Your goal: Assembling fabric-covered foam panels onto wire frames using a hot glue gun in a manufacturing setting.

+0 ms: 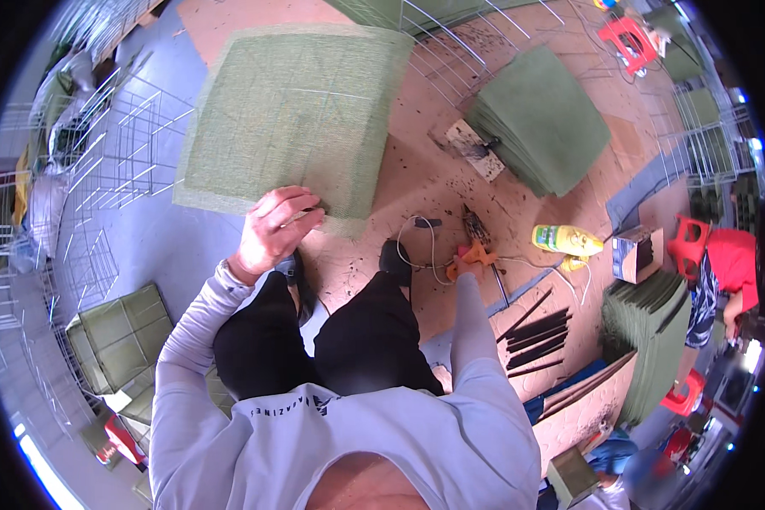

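Note:
A square green mesh sheet (297, 119), slightly blurred, is held up in front of me. My left hand (282, 223) pinches its near edge, with the fingers curled at the sheet's lower middle. My right hand (469, 262), in an orange glove, is lower and to the right, its fingers apparently closed. A dark, speckled, pointed tool (476, 228) sticks out just beyond the glove, and a pale cord (433, 255) loops beside it. What exactly the glove grips is hidden.
A stack of green sheets (540, 119) lies ahead right, with a wooden board (476, 150) beside it. Nearer are a yellow bottle (565, 240), black strips (537, 340) and a cardboard box (637, 253). Wire frames (119, 161) stand left. A person in red (731, 263) is at right.

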{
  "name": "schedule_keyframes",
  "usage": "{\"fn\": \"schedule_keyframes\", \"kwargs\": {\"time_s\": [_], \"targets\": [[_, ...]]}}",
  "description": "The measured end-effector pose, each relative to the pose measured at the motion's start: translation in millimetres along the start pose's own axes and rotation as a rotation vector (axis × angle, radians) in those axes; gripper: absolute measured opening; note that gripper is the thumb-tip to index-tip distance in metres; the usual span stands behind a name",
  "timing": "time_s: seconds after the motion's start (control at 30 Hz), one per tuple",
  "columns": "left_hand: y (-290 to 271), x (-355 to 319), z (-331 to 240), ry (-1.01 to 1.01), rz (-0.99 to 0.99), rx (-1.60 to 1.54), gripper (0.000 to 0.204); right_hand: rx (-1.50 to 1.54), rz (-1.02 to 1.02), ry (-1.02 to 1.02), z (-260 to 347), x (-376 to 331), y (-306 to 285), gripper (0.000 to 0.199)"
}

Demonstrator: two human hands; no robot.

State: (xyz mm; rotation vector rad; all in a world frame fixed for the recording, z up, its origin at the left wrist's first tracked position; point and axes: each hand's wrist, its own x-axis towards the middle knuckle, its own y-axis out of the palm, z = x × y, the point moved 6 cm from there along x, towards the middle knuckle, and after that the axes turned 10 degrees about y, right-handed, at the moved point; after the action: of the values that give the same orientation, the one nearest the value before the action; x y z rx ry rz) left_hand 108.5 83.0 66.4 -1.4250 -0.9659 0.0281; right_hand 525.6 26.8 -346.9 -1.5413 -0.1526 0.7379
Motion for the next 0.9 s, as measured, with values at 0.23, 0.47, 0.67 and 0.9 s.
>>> {"fn": "schedule_keyframes", "kwargs": {"time_s": [0.23,0.47,0.67,0.9], "targets": [[-9.0,20.1,-12.9,0.056,-0.094,-0.052,0.026,0.991,0.823,0.322,-41.0,45.3,3.7,0.055],[-4.3,6.7,-6.9,0.05,-0.102,-0.127,0.024,1.614,0.869,-0.21,44.0,-119.3,-203.8,0.039],[-2.5,-1.7,-9.0,0.049,-0.096,-0.065,0.029,1.295,1.084,-0.533,90.6,-206.1,-256.9,0.044],[7.9,-5.7,-18.6,0.152,-0.016,0.039,0.035,1.085,1.109,-0.574,107.8,-231.5,-268.0,0.037]]}}
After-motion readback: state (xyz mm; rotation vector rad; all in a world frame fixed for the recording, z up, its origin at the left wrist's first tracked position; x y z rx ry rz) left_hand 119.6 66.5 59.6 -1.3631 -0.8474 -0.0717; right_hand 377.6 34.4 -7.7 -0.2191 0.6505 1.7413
